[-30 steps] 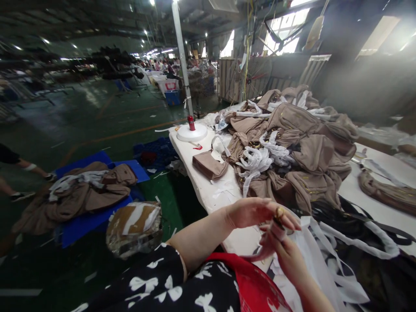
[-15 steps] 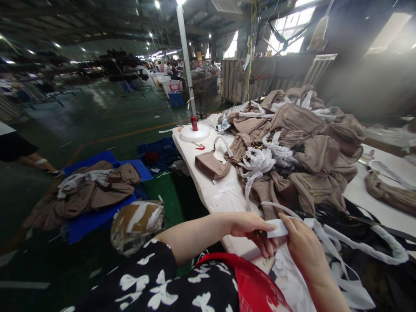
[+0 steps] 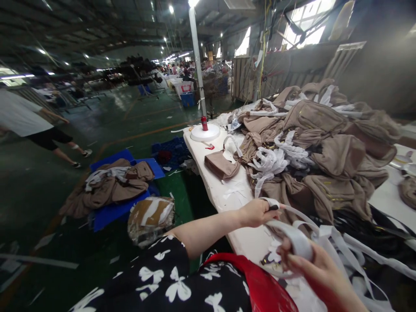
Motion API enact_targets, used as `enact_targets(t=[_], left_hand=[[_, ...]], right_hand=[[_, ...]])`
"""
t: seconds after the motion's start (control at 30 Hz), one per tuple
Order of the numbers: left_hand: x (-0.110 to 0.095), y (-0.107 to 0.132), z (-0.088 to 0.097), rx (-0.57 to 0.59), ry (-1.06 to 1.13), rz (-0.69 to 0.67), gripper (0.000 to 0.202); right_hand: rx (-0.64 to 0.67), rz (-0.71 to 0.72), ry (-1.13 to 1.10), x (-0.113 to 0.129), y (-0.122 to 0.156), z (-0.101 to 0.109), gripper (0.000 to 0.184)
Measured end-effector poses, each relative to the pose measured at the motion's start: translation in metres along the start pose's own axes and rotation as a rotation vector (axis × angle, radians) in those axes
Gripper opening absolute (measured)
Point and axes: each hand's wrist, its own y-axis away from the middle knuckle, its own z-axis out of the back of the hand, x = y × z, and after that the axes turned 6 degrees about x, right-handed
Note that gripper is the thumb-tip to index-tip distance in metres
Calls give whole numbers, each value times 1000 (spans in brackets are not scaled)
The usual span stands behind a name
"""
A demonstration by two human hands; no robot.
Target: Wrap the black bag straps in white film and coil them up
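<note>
My left hand (image 3: 255,213) is closed on a white strip (image 3: 292,209) above the table's near edge. A small dark piece pokes from the same grip, its kind unclear. My right hand (image 3: 320,265), slightly blurred, is lower and nearer to me, with its fingers curled round a wide, pale looped band (image 3: 300,241), which looks like the same white material. Close by, tangled white strips (image 3: 338,236) trail to the right over dark fabric. Ahead of my hands lies a heap of brown fabric bags (image 3: 338,151) with bunched white wrapping (image 3: 268,162).
A small brown bag (image 3: 221,165) rests on the white table (image 3: 203,173), near a round white base (image 3: 205,133) holding a red can-like object (image 3: 204,123). Left on the floor are a bag pile (image 3: 113,190) and a taped bundle (image 3: 152,219). A person (image 3: 35,121) walks farther off.
My hands, close together before, have moved apart: the left up and leftward, the right down towards me. The white band now arches in a loop. The view has turned left, showing more of the walking person.
</note>
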Motion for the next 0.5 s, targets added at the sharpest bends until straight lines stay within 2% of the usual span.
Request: enact_targets(t=[0.07, 0.17, 0.2, 0.27, 0.33, 0.37, 0.43, 0.5], left_hand=[[-3, 7, -4, 141, -190, 8, 28], [-10, 15, -9, 330, -248, -41, 42], [-12, 16, -10, 344, -241, -43, 45], [-14, 18, -7, 258, -173, -27, 41], [-20, 20, -3, 120, 5, -53, 36], [-24, 21, -1, 92, 126, -88, 35], [-35, 26, 0, 160, 374, -142, 43], [-46, 31, -2, 293, 541, -100, 51]], right_hand=[[-133, 49, -58, 22, -6, 24, 35], [-148, 40, -100, 38, -16, 59, 33], [-113, 29, -80, 38, -17, 68, 33], [8, 8, -10, 31, -14, 78, 40], [85, -27, 38, 20, -9, 77, 57], [89, -50, 35, 14, -7, 73, 66], [52, -91, -4, 6, -9, 62, 72], [88, -83, -72, 7, -17, 53, 73]])
